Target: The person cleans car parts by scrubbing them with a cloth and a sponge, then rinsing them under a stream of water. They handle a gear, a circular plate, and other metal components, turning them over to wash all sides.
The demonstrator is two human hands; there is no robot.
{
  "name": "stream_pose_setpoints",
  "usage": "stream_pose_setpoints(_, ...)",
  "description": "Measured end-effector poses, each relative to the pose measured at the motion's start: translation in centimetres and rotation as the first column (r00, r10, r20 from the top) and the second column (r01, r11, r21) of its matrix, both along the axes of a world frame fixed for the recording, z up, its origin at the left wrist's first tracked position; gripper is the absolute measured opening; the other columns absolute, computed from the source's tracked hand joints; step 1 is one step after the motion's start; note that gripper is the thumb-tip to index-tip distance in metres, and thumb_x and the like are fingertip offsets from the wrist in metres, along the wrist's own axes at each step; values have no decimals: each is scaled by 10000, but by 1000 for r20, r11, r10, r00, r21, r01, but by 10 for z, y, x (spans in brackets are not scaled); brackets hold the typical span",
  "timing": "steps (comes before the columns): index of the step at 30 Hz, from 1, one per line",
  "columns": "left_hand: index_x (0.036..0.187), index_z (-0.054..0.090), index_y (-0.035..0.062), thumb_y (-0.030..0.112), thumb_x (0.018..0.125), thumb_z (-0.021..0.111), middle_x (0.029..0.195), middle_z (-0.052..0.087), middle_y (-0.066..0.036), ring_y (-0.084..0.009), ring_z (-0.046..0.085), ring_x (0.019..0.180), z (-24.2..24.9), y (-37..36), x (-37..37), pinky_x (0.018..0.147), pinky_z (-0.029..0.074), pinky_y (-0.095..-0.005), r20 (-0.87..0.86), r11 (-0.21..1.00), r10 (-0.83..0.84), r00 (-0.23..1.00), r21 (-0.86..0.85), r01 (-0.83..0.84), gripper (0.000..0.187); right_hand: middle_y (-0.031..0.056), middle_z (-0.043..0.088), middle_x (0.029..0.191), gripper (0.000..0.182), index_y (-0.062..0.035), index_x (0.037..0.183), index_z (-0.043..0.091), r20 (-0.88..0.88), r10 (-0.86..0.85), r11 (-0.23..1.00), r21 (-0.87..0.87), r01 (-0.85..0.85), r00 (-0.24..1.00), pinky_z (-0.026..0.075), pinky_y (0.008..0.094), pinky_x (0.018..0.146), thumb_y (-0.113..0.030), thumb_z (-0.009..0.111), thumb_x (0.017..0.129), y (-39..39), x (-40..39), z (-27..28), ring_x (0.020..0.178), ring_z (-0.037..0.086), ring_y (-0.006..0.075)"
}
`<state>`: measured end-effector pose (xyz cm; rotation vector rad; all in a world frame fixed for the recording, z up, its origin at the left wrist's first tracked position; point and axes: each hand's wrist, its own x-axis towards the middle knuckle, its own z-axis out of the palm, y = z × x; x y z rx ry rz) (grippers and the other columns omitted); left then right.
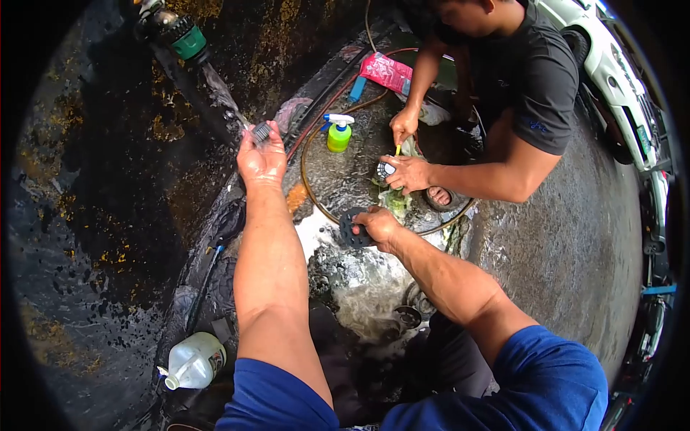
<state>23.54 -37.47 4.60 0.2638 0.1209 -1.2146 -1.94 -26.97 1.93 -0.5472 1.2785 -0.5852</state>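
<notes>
Left hand: your left hand is raised and closed around a small brush, with the bristle head sticking out above the fingers.
Brush: it sits right in the stream of water that pours down from the tap with a green ring, at the upper left.
Right hand: your right hand is closed on a dark round part with small holes, held low over the wet ground.
Round part: it is just above a patch of white foam, between your two forearms.
Other person: a person in a dark shirt crouches across from you; their two hands hold a small round piece near a green cloth.
Spray bottle: a green spray bottle stands upright on the ground, near the other person's hands.
Hose: a thin hose curves in a loop around that area.
Jug: a white plastic jug lies on its side at the lower left, beside your left arm.
Pouch: a red pouch lies further back, beyond the bottle.
</notes>
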Motion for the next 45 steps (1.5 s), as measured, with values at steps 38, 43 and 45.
stream_pose_setpoints(38,949,627,-90,36,697,606,967,645,-278,-390,663,849,69,60,-4,656,551,-458,645,616,-466,605,728,-302,283,42,627,893,249,-88,1052,520,300,279,960,-66,-272,912,498,440,714,-260,357,976,-98,126,25,811,613,218)
stream_pose_setpoints(43,804,657,29,83,741,599,748,626,-114,-246,592,647,38,71,45,566,480,-371,526,696,-323,787,696,-179,102,0,625,834,199,-103,1066,596,-255,561,659,-439,-611,788,395,305,551,-198,596,891,-108,180,48,675,548,134)
stream_pose_setpoints(45,1040,589,51,178,808,578,1007,547,-134,-274,537,831,57,106,53,801,426,-510,349,794,-228,909,606,-34,265,56,649,847,260,-45,1096,617,-599,441,242,-638,-731,668,456,318,664,-169,626,867,-105,185,55,761,603,186)
